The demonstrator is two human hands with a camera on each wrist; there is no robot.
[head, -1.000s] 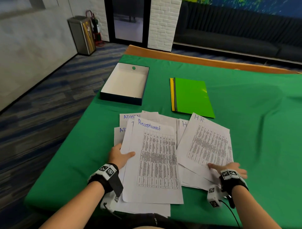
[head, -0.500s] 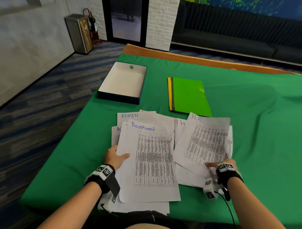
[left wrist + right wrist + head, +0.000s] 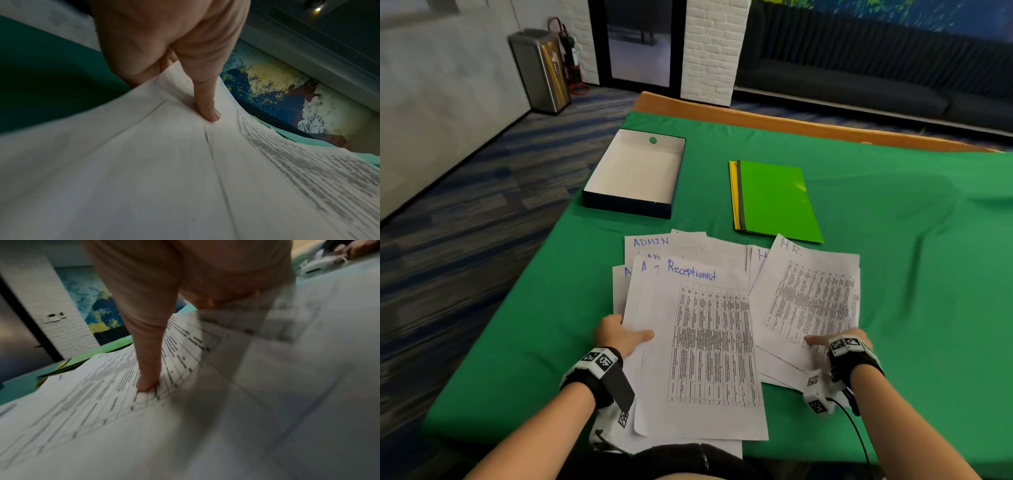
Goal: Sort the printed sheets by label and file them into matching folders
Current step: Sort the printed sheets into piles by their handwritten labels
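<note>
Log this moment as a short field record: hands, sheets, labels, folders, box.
left hand: left hand pinches the left edge of the Receptionist sheet, thumb on top
right hand: right hand pinches the near edge of the H.R. sheet, thumb on top
other labels readable: ADMIN sheet partly covered, behind the Receptionist sheet
folders: green folder on top of a stack, yellow folder edge showing at its left; closed, beyond the sheets
box: open box, left of the folders, no sheets inside
surface: green cloth

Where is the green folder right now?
In the head view, the green folder lies closed on the green tablecloth, right of the open box, just beyond the H.R. sheet.
</note>
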